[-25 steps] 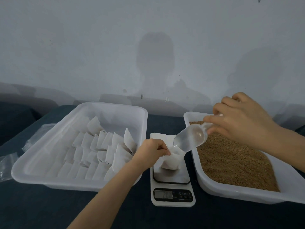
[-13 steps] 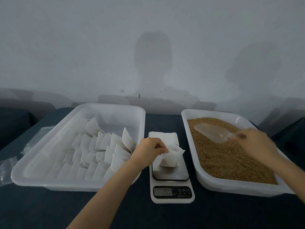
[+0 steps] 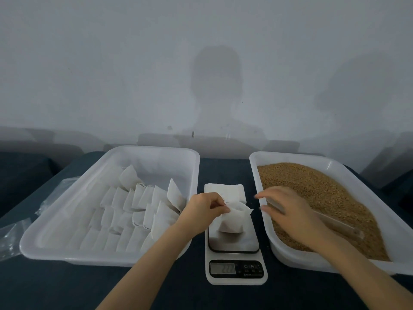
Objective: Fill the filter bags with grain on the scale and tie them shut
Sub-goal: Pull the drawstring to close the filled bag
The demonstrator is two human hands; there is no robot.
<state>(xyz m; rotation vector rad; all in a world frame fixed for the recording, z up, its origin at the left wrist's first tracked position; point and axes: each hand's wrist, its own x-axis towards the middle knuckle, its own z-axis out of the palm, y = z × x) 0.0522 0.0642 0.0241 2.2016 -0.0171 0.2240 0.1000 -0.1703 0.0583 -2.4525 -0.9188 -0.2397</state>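
what just changed: a second ago the right hand [image 3: 290, 211] was tipping the clear scoop [image 3: 335, 222] over the bag. Now the scoop is lying in the grain [image 3: 312, 186], along the near side of the grain tray [image 3: 290, 258], and the hand has let go of it.
right hand: fingers stretched out and loose, nothing in them, hovering over the tray's left rim and pointing at the bag.
left hand [image 3: 201, 209]: hasn't budged, fingertips pinching the top edge of the filter bag [image 3: 234, 220] so the mouth stays up.
the bag: sitting on the platform of the scale [image 3: 234, 271], mid-bench near the front edge, between the two trays. Bottom looks plump, so I'd say the grain is in.
scale readout: looks like 22-something, but it's too blurry to swear by.
what it means: my guess is the weighing for this one is finished and the tying comes next. The free hand is probably heading for the drawstring or the bag's neck.
watch out for: the bag is soft and only held by its top, so a sloppy tug could tip grain onto the scale.
left tray [image 3: 111, 153]: rows of white bags [image 3: 138, 204] toward the bench's left side. Can't tell from here whether they're tied.
behind the scale: a flat stack of spare bags [image 3: 223, 191].
far left edge: some crinkly clear plastic [image 3: 13, 233].
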